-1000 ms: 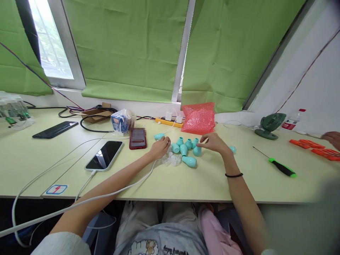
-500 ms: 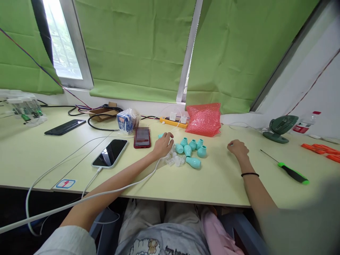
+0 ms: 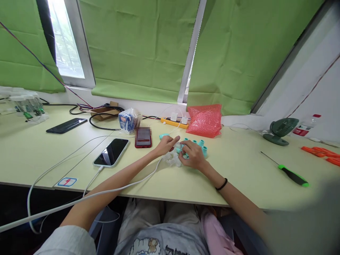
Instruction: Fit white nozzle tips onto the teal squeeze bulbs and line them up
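Observation:
A cluster of small teal bottle-shaped parts stands on the pale yellow table, with small clear plastic pieces beside them. My left hand rests at the cluster's left edge, its fingers stretched toward the parts and touching my right hand. My right hand lies over the front of the cluster with its fingers curled around a teal part. One more teal part lies just behind my left hand.
A white phone on a charging cable, a red phone and a black phone lie to the left. A red bubble-wrap bag sits behind the parts. A green-handled screwdriver, a small fan and orange pieces are on the right.
My right hand has swung back from the right side of the table to the teal cluster and closed on a part. My left hand has stretched out toward it.

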Available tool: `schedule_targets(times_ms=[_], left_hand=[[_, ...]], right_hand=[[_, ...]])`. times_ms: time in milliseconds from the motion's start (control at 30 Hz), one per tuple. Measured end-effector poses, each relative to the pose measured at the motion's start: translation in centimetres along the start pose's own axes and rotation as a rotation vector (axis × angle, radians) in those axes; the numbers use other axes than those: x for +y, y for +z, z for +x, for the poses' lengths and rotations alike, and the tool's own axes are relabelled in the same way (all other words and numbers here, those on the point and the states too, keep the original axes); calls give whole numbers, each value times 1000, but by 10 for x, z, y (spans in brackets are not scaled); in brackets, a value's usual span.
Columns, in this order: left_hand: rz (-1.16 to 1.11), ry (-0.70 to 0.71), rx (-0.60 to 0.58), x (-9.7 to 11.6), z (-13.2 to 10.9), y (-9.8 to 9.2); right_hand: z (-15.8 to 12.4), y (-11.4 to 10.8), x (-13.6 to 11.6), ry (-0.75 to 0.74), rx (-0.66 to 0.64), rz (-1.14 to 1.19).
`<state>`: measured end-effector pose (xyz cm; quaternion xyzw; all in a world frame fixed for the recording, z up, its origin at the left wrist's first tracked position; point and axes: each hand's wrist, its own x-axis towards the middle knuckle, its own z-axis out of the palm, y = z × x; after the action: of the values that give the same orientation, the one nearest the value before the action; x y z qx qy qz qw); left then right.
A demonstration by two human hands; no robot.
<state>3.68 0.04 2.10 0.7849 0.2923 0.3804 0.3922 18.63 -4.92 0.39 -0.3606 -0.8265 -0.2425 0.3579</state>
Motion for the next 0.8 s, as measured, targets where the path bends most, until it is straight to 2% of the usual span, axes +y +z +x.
schedule_targets(times_ms=[133, 200, 233, 300, 400, 433, 567, 800], left_hand=[[-312, -187, -180, -2, 4, 3], [-420, -235, -271, -2, 5, 1], [-440, -235, -282, -2, 6, 0], [-376, -181, -194, -3, 7, -2], [-69, -46, 56, -12, 9, -3], [38, -8, 103, -16, 9, -3], [281, 59, 117, -32, 9, -2], [320, 128, 104, -31, 8, 2]], right_hand=[[-8, 3, 3, 94, 46, 124], [-9, 3, 6, 139, 64, 151], [-10, 2, 7, 167, 81, 161], [-9, 1, 8, 233, 140, 177], [-7, -2, 8, 332, 221, 215], [-6, -3, 8, 365, 230, 232], [-2, -5, 5, 525, 219, 380], [5, -9, 4, 776, 124, 950]])
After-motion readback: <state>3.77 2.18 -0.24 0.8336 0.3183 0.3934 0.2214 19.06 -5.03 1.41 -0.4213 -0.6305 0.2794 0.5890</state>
